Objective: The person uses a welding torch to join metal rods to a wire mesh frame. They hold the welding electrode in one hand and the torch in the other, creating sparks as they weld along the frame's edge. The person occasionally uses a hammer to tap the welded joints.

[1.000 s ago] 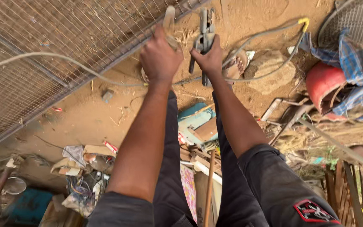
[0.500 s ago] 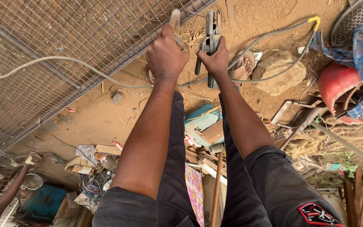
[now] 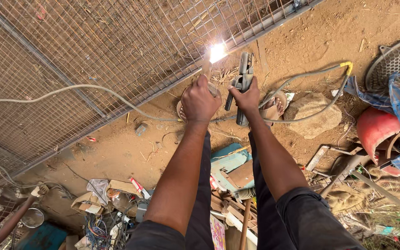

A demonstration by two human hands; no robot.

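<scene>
Fingers of the left hand (image 3: 200, 101) are clenched into a fist around a pale handle (image 3: 206, 69) that rises out of the top of the fist, and at its upper end a bright white welding spark (image 3: 217, 52) glares against the lower edge of the large grey wire-mesh panel with a metal frame (image 3: 116, 55). Just beside it, the right hand (image 3: 247, 96) grips the two dark handles of a grey metal clamp-type electrode holder (image 3: 241, 85), fingers wrapped tight about them, with the holder's upper end pointing up toward the panel's frame bar, near the spark. The two hands sit close together but apart, both arms stretched out over the person's dark trousers (image 3: 209, 185). A pale grey cable (image 3: 61, 92) snakes across the mesh from the left toward the left hand, and a second grey cable with a yellow end (image 3: 329, 78) loops from the right hand's side over the reddish-brown dirt ground (image 3: 329, 32), passing above a rough tan stone (image 3: 313, 115). A sandalled foot (image 3: 274, 109) shows just right of the right hand. Farther right lie a red rounded container (image 3: 376, 132) with a blue checked cloth (image 3: 394, 99) draped over it and a round grey perforated metal disc (image 3: 399, 58). Below the arms, scrap cardboard and a teal board (image 3: 230, 162) lie scattered.
</scene>
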